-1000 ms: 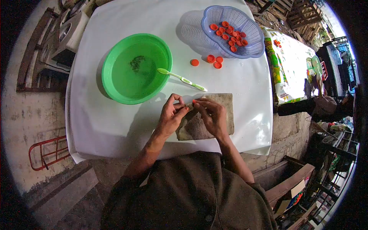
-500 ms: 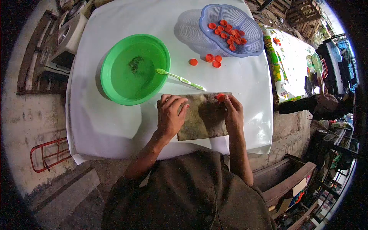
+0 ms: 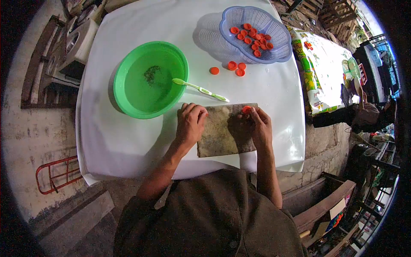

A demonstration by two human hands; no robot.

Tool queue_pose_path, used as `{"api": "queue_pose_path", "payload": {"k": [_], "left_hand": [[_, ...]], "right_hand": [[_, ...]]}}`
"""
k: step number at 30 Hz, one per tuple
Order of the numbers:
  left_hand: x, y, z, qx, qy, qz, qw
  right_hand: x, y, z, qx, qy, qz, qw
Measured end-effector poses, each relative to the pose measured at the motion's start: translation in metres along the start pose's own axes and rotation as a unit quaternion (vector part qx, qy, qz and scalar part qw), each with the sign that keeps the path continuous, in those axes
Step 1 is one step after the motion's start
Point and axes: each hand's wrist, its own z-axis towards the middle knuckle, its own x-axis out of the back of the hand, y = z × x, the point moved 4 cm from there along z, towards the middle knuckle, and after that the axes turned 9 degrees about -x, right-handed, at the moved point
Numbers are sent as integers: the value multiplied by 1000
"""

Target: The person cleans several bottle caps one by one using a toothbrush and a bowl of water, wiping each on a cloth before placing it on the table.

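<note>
My right hand (image 3: 261, 127) pinches a red bottle cap (image 3: 246, 109) between thumb and fingers, over the top right part of a worn brown-grey board or folded cloth (image 3: 220, 139). My left hand (image 3: 190, 124) lies at the left edge of that piece, fingers curled and drawn together. What its fingers hold, if anything, is hidden; a small reddish spot shows at a fingertip. Just beyond, a green and white toothbrush (image 3: 201, 89) leans with its bristle head on the rim of a green basin (image 3: 119, 88), which holds water with dark specks.
At the back right of the white-covered table (image 3: 141, 158) stands a blue-purple plastic basket (image 3: 280, 53) with several red caps. Several more red caps (image 3: 232, 65) lie in front of it. To the right, a person's arm (image 3: 334, 118) reaches beside another table (image 3: 332, 64).
My left hand's fingers have drawn in closer together, with the thumb nearer to them. My right hand keeps the cap in almost the same place. The view has shifted slightly.
</note>
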Motion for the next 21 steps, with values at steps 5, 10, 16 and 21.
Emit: {"api": "queue_pose_path", "payload": {"k": [5, 10, 16, 21], "left_hand": [[-2, -9, -4, 40, -12, -56, 998], [7, -9, -1, 27, -18, -68, 997], [11, -11, -2, 28, -2, -69, 997], [34, 1, -16, 100, -7, -99, 990]], "right_hand": [[18, 15, 11, -4, 49, -40, 998], [14, 12, 9, -1, 55, -31, 998], [-3, -6, -1, -10, -23, 5, 1000], [-6, -45, -3, 44, 10, -12, 999]]}}
